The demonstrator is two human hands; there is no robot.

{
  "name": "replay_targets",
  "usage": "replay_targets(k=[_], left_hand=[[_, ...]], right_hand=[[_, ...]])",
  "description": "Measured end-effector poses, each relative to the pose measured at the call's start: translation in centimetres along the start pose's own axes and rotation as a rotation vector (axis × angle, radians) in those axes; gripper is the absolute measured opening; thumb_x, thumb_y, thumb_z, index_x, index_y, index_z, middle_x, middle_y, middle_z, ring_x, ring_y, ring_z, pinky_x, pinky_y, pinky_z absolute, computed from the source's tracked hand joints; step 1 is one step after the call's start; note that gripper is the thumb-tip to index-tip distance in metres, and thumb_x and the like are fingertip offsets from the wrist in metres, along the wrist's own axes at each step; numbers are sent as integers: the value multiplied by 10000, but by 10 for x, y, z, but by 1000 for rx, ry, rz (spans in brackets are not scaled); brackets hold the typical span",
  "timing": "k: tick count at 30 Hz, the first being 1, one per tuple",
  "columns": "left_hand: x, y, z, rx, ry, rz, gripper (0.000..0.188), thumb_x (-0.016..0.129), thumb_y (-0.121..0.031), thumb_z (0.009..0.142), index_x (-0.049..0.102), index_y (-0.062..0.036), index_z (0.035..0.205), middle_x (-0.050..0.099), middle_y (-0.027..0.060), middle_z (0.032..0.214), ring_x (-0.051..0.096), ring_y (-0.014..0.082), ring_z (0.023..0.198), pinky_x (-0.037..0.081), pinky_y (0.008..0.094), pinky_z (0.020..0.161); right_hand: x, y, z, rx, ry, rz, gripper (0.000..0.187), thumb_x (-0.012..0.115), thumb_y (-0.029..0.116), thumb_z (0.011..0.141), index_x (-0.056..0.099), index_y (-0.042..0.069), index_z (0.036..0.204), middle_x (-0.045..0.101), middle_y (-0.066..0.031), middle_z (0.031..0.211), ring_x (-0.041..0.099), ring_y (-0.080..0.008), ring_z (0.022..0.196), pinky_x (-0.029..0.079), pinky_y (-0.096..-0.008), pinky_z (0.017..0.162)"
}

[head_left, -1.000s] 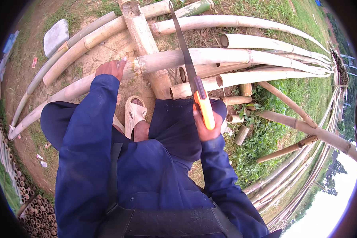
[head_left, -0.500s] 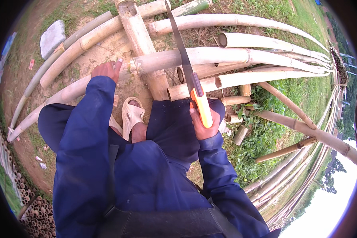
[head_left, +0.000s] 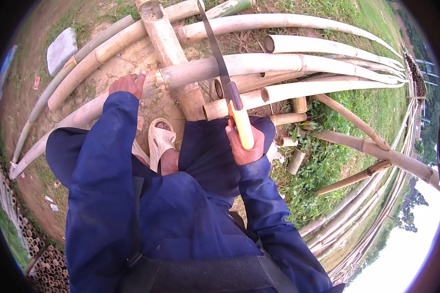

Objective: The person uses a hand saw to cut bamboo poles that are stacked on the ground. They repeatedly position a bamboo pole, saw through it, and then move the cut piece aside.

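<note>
A long bamboo pole (head_left: 195,71) runs from the lower left across to the far right, lying over a thick bamboo log (head_left: 171,51). My left hand (head_left: 127,85) is closed over this pole, left of a rough, pale joint ring. In my right hand (head_left: 247,147) is a handsaw (head_left: 240,119) with an orange and dark handle, its fingers wrapped round the grip. The long, dark blade points away from me and crosses the pole to the right of the log. Whether its teeth have cut into the pole, I cannot tell.
More bamboo poles (head_left: 259,21) lie beyond and to the right. Short bamboo offcuts (head_left: 296,161) sit in the grass by my right knee. A pale stone block (head_left: 62,50) rests at the far left. Several cut bamboo pieces (head_left: 51,268) are stacked at lower left.
The handsaw and my right hand have shifted slightly left and away from me. My left hand stays on the pole. The whole view has moved a little.
</note>
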State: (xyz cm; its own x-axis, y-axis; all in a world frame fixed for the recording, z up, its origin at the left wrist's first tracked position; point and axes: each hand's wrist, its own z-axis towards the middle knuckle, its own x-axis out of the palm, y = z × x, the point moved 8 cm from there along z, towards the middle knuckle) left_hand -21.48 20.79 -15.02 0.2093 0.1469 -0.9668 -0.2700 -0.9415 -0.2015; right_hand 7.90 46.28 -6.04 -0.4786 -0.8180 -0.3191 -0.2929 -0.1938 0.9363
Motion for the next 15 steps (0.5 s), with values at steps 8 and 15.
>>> replay_targets(k=[8, 15], left_hand=[[-3, -1, -9, 2, 34, -10, 588, 436, -555, 1015, 791, -91, 1083, 733, 258, 881, 712, 430, 863, 539, 511, 850], [-3, -1, 3, 8, 7, -6, 574, 457, -545, 1009, 788, -82, 1083, 733, 259, 885, 711, 428, 872, 536, 508, 853]], right_hand=[[-80, 23, -142, 107, -53, -55, 140, 732, 26, 915, 719, -56, 1028, 661, -68, 705, 586, -81, 640, 488, -288, 594], [-5, -10, 9, 75, -10, 46, 141, 781, 70, 908, 666, -7, 883, 587, 23, 664, 525, -52, 596, 440, -248, 552]])
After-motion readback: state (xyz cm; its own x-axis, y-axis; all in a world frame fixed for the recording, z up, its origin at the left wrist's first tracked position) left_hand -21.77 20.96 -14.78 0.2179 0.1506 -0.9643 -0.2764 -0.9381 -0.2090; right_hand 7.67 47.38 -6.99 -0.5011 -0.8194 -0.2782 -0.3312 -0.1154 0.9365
